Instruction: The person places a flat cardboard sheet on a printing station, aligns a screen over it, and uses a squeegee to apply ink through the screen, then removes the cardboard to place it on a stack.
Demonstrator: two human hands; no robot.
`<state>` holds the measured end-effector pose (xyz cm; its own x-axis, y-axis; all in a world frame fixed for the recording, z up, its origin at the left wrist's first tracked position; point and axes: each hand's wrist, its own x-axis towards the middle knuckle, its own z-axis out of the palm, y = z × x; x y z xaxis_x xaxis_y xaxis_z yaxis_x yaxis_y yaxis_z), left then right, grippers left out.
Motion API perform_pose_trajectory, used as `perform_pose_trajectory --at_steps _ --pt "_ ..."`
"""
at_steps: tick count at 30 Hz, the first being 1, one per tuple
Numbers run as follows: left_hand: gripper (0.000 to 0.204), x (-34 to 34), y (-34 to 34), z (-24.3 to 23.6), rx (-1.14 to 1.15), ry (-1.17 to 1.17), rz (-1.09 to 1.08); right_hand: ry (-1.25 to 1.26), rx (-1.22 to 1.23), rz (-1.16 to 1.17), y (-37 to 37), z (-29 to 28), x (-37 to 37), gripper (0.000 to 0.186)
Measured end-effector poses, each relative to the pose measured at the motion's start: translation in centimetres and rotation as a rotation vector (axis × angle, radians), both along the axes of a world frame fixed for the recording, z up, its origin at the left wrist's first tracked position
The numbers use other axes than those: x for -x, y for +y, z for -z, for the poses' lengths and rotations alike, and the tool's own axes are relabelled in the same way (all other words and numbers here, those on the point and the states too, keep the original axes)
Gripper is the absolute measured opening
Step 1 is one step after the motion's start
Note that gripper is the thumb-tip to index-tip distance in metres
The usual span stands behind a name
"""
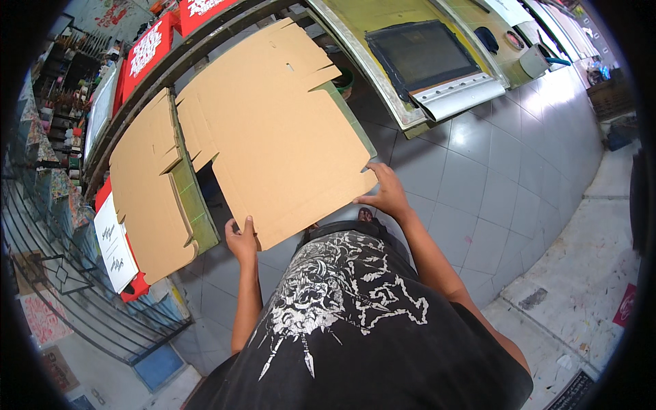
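Observation:
A large flat sheet of brown cardboard [280, 143], die-cut with slots and flaps like an unfolded box, stretches out in front of me. My left hand [242, 239] grips its near left corner, thumb and fingers at the edge. At the near right corner, my right hand [386, 193] pinches the edge by a small cut. The far part of the sheet lies over a green-edged board that shows along its right side. To the left, a similar cardboard sheet [143, 198] rests on another green board [191, 201], with no hand on it.
On the right stands a screen-printing frame [403, 123] with a dark rectangle and a metal-handled squeegee [461, 96]. Red printed pieces [147, 55] lie along the far left rail. A white printed sheet [115, 246] sits beside the left board. Black metal railing [75, 294] runs lower left.

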<state>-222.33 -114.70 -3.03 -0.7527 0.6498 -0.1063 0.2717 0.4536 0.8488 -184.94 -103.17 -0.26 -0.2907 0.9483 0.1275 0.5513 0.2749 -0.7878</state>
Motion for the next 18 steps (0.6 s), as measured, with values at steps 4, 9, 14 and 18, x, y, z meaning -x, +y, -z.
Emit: perform_pose_trajectory --at_steps 4,9,14,18 --pt "0.051 -2.2 0.9 -4.0 0.129 0.134 0.049 -0.026 -0.041 0.013 0.2 0.0 -0.2 0.082" --pt "0.057 -1.3 0.8 -3.9 0.174 0.314 0.143 -0.037 -0.097 0.007 0.4 -0.1 -0.2 0.08" --pt "0.06 -1.6 1.2 -5.4 0.365 0.307 0.191 -0.043 -0.124 0.007 0.7 0.0 -0.4 0.078" --pt "0.06 -1.5 1.3 -5.6 0.388 0.322 0.224 -0.041 -0.132 0.008 0.7 -0.2 -0.4 0.076"
